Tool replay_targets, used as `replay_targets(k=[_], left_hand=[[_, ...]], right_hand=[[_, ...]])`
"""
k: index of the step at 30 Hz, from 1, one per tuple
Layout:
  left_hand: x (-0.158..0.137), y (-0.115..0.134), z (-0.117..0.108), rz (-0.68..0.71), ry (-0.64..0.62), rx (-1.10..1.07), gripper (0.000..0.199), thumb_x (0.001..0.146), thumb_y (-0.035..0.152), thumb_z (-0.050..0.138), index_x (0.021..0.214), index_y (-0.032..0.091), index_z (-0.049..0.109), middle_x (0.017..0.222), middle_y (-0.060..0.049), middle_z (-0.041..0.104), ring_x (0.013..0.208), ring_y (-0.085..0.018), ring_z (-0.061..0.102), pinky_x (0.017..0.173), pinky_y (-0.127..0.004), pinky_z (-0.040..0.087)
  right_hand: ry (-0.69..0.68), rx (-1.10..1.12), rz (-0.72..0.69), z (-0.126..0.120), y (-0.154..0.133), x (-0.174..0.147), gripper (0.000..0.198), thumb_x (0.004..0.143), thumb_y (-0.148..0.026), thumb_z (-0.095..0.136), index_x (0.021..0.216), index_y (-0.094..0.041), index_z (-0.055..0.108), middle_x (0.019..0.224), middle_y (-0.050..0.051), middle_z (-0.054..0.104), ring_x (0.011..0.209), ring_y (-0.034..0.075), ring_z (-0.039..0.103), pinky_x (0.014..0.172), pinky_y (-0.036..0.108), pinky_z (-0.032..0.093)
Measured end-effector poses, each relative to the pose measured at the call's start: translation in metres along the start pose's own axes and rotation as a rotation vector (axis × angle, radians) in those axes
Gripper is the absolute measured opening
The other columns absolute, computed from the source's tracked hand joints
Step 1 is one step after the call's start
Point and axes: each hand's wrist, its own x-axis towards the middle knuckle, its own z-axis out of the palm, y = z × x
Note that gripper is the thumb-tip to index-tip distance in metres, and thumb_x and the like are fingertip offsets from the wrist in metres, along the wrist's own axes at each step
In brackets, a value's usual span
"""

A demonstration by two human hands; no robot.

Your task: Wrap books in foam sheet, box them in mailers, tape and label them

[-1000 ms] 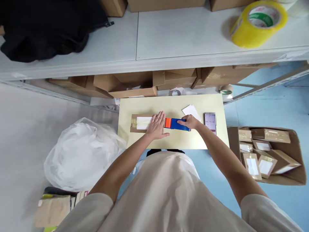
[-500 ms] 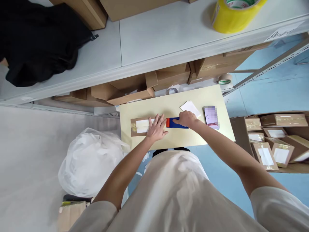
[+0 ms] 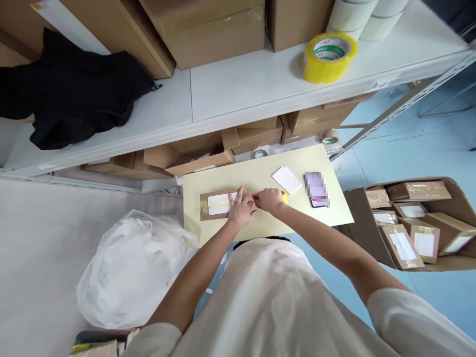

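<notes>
A narrow brown cardboard box (image 3: 204,212) with a white label (image 3: 217,204) and clear tape lies flat on the pale yellow table (image 3: 253,171). My left hand (image 3: 241,208) rests on the box's right end, fingers spread. Just right of it, my right hand (image 3: 270,200) is closed around a tape dispenser (image 3: 256,199). Its orange-red and blue front points at the box, and some yellow shows behind my fist. Most of the dispenser is hidden by my fingers. White paper slips (image 3: 286,179) lie above my right hand, and a phone (image 3: 317,189) lies to the right.
A grey shelf (image 3: 230,94) crosses above the table, bearing a yellow tape roll (image 3: 329,58), cardboard cartons (image 3: 223,44) and black cloth (image 3: 85,94). Right of the table stands a large open carton (image 3: 362,233) with small labelled boxes. A white plastic bag (image 3: 134,272) is at left.
My right hand has moved left toward the box and turned the dispenser, so its blue side no longer shows broadly. My left hand stays on the box. The view has shifted, showing more shelf.
</notes>
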Motion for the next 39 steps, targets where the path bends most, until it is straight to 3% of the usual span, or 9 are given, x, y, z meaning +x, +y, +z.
replay_targets(k=[4,9,14,17,19,24,30,33,39], left_hand=[[0.001,0.002,-0.002,-0.005,0.055,-0.078,0.06,0.079,0.059,0.054,0.125,0.021,0.059,0.154,-0.013,0.028,0.143,-0.041,0.007,0.108,-0.07,0.002],[-0.009,-0.018,-0.008,-0.086,0.211,-0.346,0.087,0.083,0.062,0.046,0.149,0.014,0.018,0.158,-0.02,0.0,0.145,-0.034,0.005,0.111,-0.058,0.017],[-0.048,-0.079,0.0,-0.459,0.466,-0.475,0.074,0.089,0.055,0.038,0.149,0.016,0.018,0.158,-0.018,0.004,0.146,-0.031,0.0,0.113,-0.058,0.014],[-0.071,-0.114,0.013,-0.666,0.374,-0.738,0.079,0.088,0.055,0.041,0.15,0.013,0.015,0.156,-0.019,0.015,0.145,-0.029,0.013,0.114,-0.049,0.021],[-0.08,-0.127,0.021,-0.668,0.299,-0.956,0.074,0.09,0.054,0.037,0.149,0.013,0.02,0.154,-0.017,0.026,0.141,-0.025,0.027,0.112,-0.041,0.03],[-0.084,-0.132,0.029,-0.526,0.297,-1.263,0.068,0.09,0.059,0.033,0.144,0.019,0.032,0.141,-0.012,0.049,0.129,-0.022,0.048,0.101,-0.036,0.045],[-0.096,-0.134,0.042,-0.402,0.284,-1.332,0.078,0.073,0.053,0.062,0.14,0.019,0.039,0.135,-0.014,0.054,0.125,-0.025,0.051,0.102,-0.04,0.044],[-0.098,-0.138,0.044,-0.468,0.285,-1.259,0.084,0.064,0.045,0.072,0.137,0.016,0.042,0.126,-0.015,0.059,0.113,-0.025,0.059,0.091,-0.039,0.051],[-0.082,-0.142,0.025,-0.455,0.278,-1.02,0.042,0.078,0.051,0.056,0.094,0.015,0.069,0.087,-0.008,0.07,0.079,-0.021,0.065,0.074,-0.031,0.052]], right_hand=[[0.194,-0.047,0.257,0.025,0.038,-0.032,0.05,0.092,-0.049,0.036,0.09,-0.01,0.067,0.088,0.021,0.069,0.082,0.031,0.067,0.067,0.037,0.046],[0.283,-0.052,0.336,0.065,0.077,-0.057,0.036,0.09,-0.035,0.039,0.099,-0.01,0.062,0.087,0.017,0.069,0.081,0.028,0.067,0.07,0.035,0.044],[0.273,-0.054,0.378,0.112,0.091,-0.061,0.035,0.092,-0.03,0.036,0.113,-0.013,0.058,0.085,0.016,0.069,0.079,0.027,0.066,0.07,0.037,0.045],[0.204,-0.031,0.41,0.129,0.091,-0.065,0.034,0.093,-0.03,0.037,0.117,-0.014,0.055,0.085,0.016,0.069,0.078,0.027,0.067,0.068,0.037,0.046],[0.2,-0.02,0.422,0.131,0.089,-0.069,0.035,0.092,-0.031,0.041,0.119,-0.011,0.053,0.088,0.018,0.069,0.081,0.029,0.068,0.071,0.038,0.047],[0.48,0.06,0.306,0.114,0.06,-0.066,0.062,0.085,-0.032,0.054,0.14,-0.012,0.034,0.125,0.023,0.059,0.114,0.034,0.057,0.095,0.044,0.042],[0.315,0.497,-0.087,0.115,-0.005,-0.008,0.096,0.072,-0.033,0.067,0.15,-0.021,0.012,0.152,0.015,0.031,0.134,0.028,0.04,0.104,0.044,0.039],[0.311,0.686,-0.1,0.116,-0.02,0.008,0.087,0.076,-0.035,0.062,0.149,-0.019,0.018,0.145,0.017,0.041,0.124,0.027,0.05,0.094,0.042,0.046],[0.302,0.686,0.186,0.09,-0.017,0.0,0.049,0.089,-0.054,0.038,0.109,-0.016,0.062,0.104,0.012,0.069,0.093,0.023,0.065,0.077,0.031,0.049]])
